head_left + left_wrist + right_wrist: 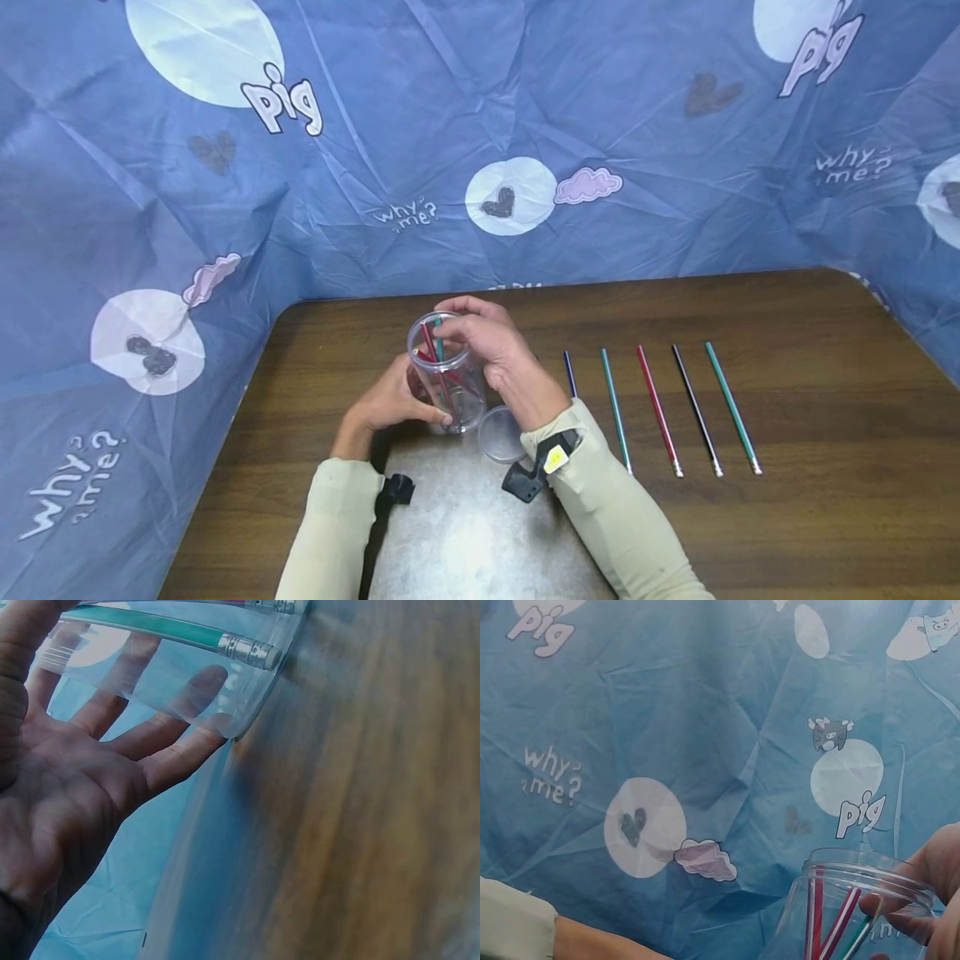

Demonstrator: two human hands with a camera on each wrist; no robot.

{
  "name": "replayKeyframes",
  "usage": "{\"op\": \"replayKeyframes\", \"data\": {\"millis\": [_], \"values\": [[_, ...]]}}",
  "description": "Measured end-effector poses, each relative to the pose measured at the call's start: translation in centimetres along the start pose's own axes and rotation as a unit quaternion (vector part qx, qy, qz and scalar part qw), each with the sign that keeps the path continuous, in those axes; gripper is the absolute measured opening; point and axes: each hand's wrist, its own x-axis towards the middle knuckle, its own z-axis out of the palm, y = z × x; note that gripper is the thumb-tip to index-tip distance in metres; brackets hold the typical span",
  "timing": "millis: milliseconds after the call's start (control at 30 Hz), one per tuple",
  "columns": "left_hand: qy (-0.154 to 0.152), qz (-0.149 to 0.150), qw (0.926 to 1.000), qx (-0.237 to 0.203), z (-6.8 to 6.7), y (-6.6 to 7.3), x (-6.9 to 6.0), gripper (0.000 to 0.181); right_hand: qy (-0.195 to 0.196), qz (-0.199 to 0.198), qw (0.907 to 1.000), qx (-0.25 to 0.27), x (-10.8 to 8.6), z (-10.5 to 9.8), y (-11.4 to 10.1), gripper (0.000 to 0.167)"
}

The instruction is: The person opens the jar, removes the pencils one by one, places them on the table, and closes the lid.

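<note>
A clear jar (pixel 468 408) with red and green pencils inside stands tilted slightly in the head view. My left hand (pixel 393 396) holds its lower side, thumb in front; in the left wrist view the fingers of my left hand (pixel 82 772) spread behind the clear wall, near a green pencil (pixel 172 630) with a metal end. My right hand (pixel 491 342) is at the jar's mouth. In the right wrist view, fingertips of my right hand (pixel 937 885) pinch the top of a green pencil (pixel 856 937) inside the jar, beside red pencils (pixel 814 915).
A clear round lid (pixel 501 435) lies right of the jar's base. Farther right, several pencils lie side by side on the wooden table (pixel 825 400), among them a red one (pixel 660 408) and a green one (pixel 731 404). A grey shiny surface (pixel 465 517) lies in front.
</note>
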Motion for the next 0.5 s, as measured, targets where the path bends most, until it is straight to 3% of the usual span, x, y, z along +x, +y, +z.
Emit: {"op": "replayKeyframes", "data": {"millis": [300, 500], "values": [[0.001, 0.001, 1.0000, 0.002, -0.07, -0.04, -0.04, 0.081, 0.003, -0.005, 1.0000, -0.004, -0.08, -0.02, 0.06, 0.032], [0.000, 0.003, 1.0000, -0.004, -0.03, 0.02, 0.02, 0.082, 0.008, -0.038, 0.9987, -0.032, -0.05, -0.15, -0.12, 0.030]]}}
